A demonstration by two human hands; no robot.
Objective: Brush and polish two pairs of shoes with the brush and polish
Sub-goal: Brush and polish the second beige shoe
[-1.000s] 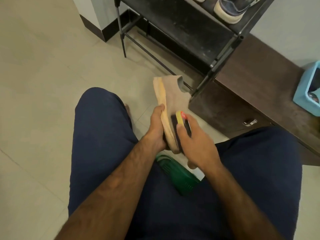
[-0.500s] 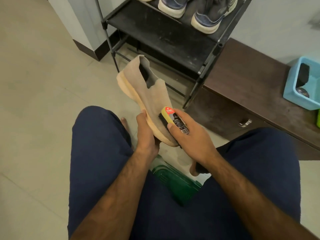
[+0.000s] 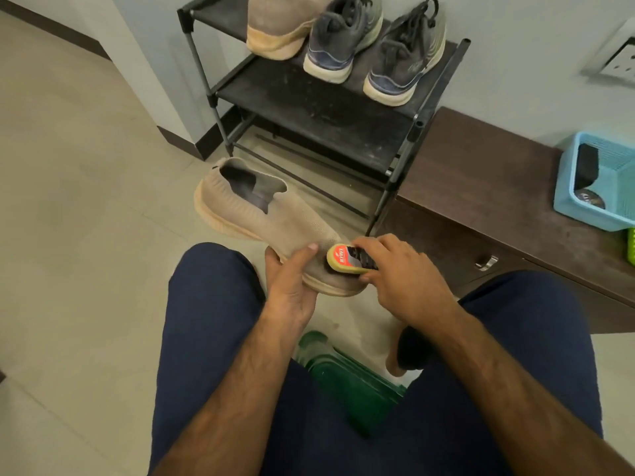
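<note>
We note the left hand (image 3: 292,283) clamped on the toe end of a beige knit slip-on shoe with a peach rubber sole (image 3: 275,214): thumb on the upper, fingers curled beneath the sole. From this grip the shoe runs away and to the left, heel end farthest out, opening up, held clear of the floor.

Right hand (image 3: 402,280) just beside the left, fingers and thumb closed round a small oval brush with a pale yellow edge and red label (image 3: 347,259). The brush lies on the toe of the held shoe, next to the left thumb.

Beyond the gripped shoe stands a black metal shoe rack (image 3: 309,108). On its top shelf we see a second beige knit shoe (image 3: 278,25) and a pair of dark grey lace-up trainers with white soles (image 3: 405,56).

To the right of the right hand is a low dark brown wooden cabinet (image 3: 481,187), with a light blue plastic basket (image 3: 598,214) on top near its far end.

Below both hands, between the knees in dark blue trousers (image 3: 213,338), we see a green plastic stool (image 3: 350,379)
</note>
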